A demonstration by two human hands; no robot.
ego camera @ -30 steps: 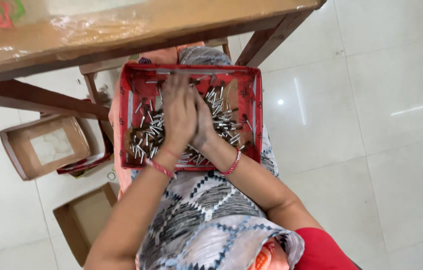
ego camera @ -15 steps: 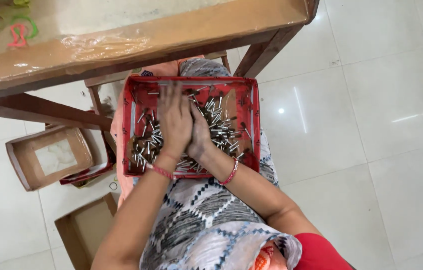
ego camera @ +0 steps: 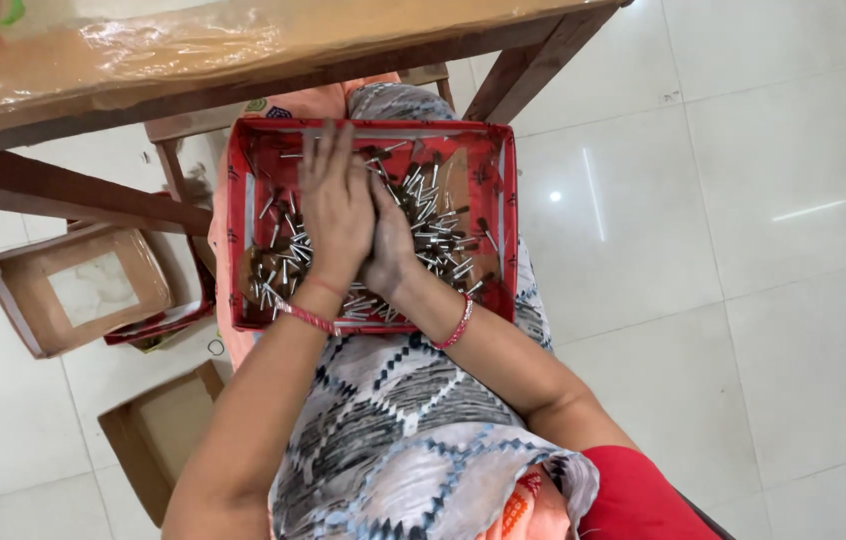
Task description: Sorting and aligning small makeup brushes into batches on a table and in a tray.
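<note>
A red cardboard box (ego camera: pixel 243 215) rests on my lap, holding several small silvery metal pieces (ego camera: pixel 438 235) with dark ends. Both hands are inside it, pressed side by side over the pile. My left hand (ego camera: pixel 336 205) lies with its back up and its fingers stretched towards the far wall. My right hand (ego camera: pixel 393 250) is cupped against it, mostly hidden behind it. Whatever sits between or under the palms is hidden. Each wrist wears a red bangle.
A wooden table (ego camera: pixel 193 50) with a plastic-covered top overhangs the far side of the box, its leg (ego camera: pixel 518 75) at right. On the white tile floor to the left lie an open brown box (ego camera: pixel 73 285) and another brown box (ego camera: pixel 158 440).
My hands stay pressed together in the red box, shifting only slightly over the pieces. The view has swayed a little against the table edge.
</note>
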